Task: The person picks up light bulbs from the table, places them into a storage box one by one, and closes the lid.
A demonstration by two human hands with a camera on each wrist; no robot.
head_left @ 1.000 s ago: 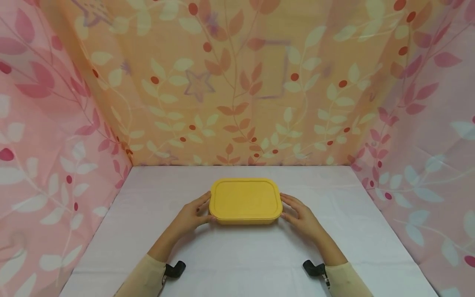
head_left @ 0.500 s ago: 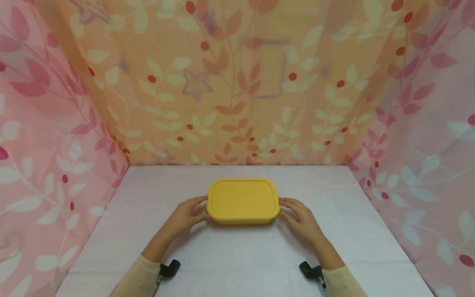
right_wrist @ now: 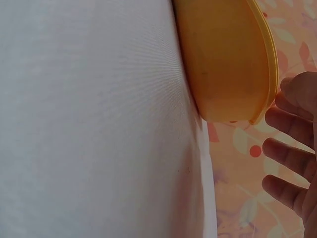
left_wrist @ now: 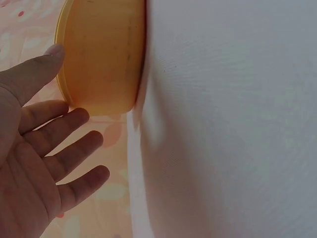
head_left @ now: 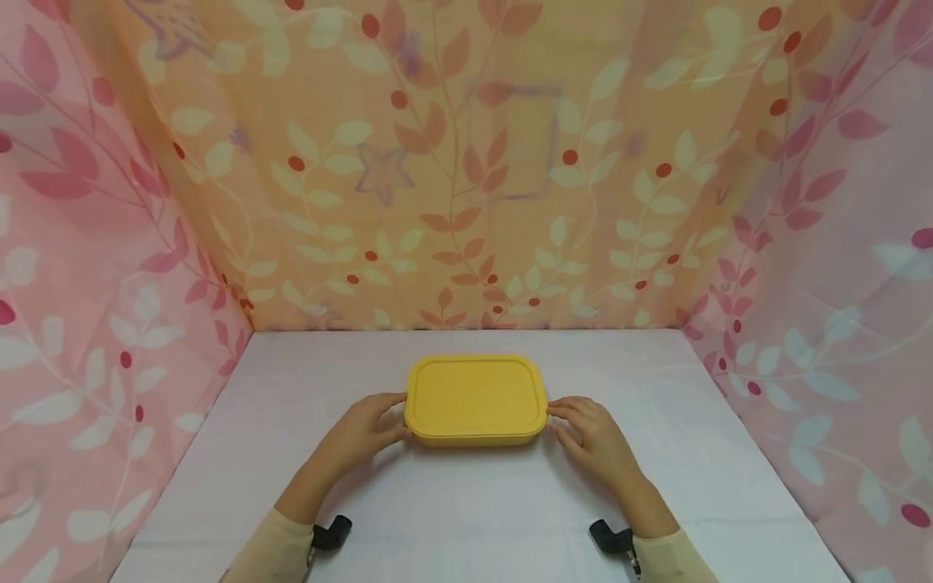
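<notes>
A yellow rectangular lidded container (head_left: 476,398) with rounded corners sits on the white tabletop, its lid in place. At its left side is my left hand (head_left: 364,429), fingers relaxed and spread. In the left wrist view, the left thumb (left_wrist: 47,62) lies right at the lid's rim, with the other fingertips just below the container's end. My right hand (head_left: 594,433) is at the opposite side, fingertips right by the lid's edge. The right wrist view shows the right fingers (right_wrist: 287,153) loosely bent and spread beside the yellow wall (right_wrist: 228,64).
White cloth covers the tabletop (head_left: 466,518). An orange floral curtain (head_left: 452,162) hangs behind it, with pink floral curtains (head_left: 80,324) along both sides. Black wrist devices (head_left: 333,533) stick out near both beige sleeves (head_left: 270,551).
Both hands have loosened and drawn slightly back from the container, their fingers sliding a little toward me along its sides. The container stays in place while the view shifts slightly.
</notes>
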